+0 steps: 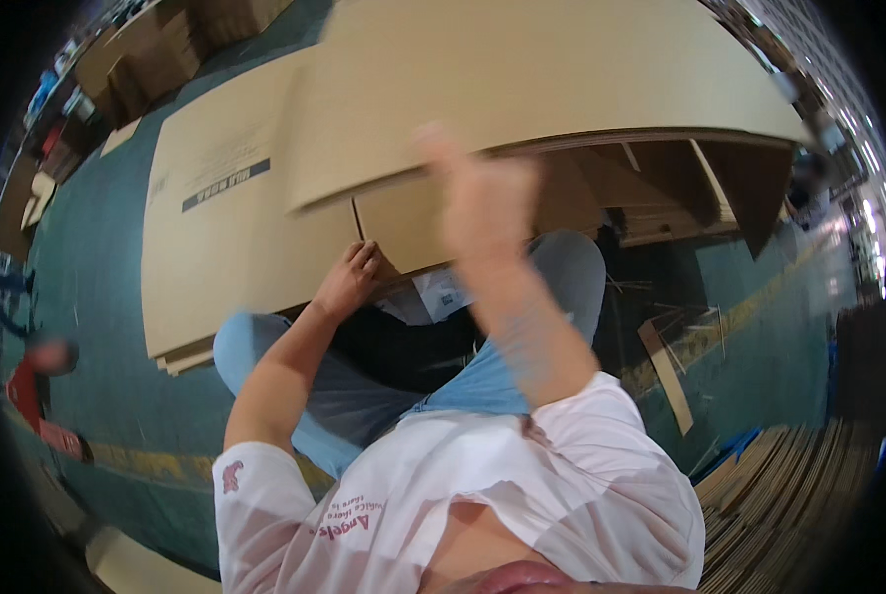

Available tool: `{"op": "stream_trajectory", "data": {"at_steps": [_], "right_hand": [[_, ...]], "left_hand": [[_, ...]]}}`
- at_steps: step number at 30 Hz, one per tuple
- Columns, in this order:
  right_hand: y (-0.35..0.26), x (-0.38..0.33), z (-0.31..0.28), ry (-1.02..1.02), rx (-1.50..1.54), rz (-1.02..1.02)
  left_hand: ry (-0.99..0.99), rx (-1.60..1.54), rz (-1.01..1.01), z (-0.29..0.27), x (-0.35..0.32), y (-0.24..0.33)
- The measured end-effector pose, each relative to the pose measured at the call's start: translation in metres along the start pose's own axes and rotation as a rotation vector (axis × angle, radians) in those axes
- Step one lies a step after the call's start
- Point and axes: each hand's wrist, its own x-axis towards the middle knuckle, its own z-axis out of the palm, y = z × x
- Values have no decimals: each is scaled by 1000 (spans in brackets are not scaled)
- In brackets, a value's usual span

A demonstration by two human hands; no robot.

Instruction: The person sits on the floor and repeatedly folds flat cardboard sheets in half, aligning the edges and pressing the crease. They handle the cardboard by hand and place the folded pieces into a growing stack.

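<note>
A large flat cardboard sheet [220, 213] with a dark printed strip lies on a stack in front of me. A second brown cardboard sheet [562, 69] rises over it, and its near edge is blurred. My left hand [349, 281] is closed at the near edge of the lower cardboard, its fingers curled beside a narrow slot in a cardboard flap [395, 220]. My right hand [484, 203] is smeared by motion in front of the upper sheet's lower edge. Whether it touches that sheet I cannot tell.
Folded cardboard [661, 188] with open flaps stands at the right under the upper sheet. Cardboard strips [667, 376] lie on the green floor. Stacked flat cardboard [789, 505] is at the lower right, and a person [37, 371] in red appears at the far left.
</note>
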Motion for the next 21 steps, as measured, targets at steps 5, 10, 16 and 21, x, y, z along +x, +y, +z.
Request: {"op": "stream_trajectory", "data": {"at_steps": [5, 10, 16, 21], "right_hand": [[-146, -51, 61, -6, 1073, 175], [-228, -90, 105, -1108, 1630, 547], [-208, -106, 98, -1292, 1550, -325], [-38, -71, 72, -424, 910, 412]], "left_hand": [[-51, -92, -43, -15, 14, 9], [-58, -197, -280, 19, 11, -2], [-60, -115, -294, 2, -3, -13], [-34, -114, -334, 10, -17, -20]]}}
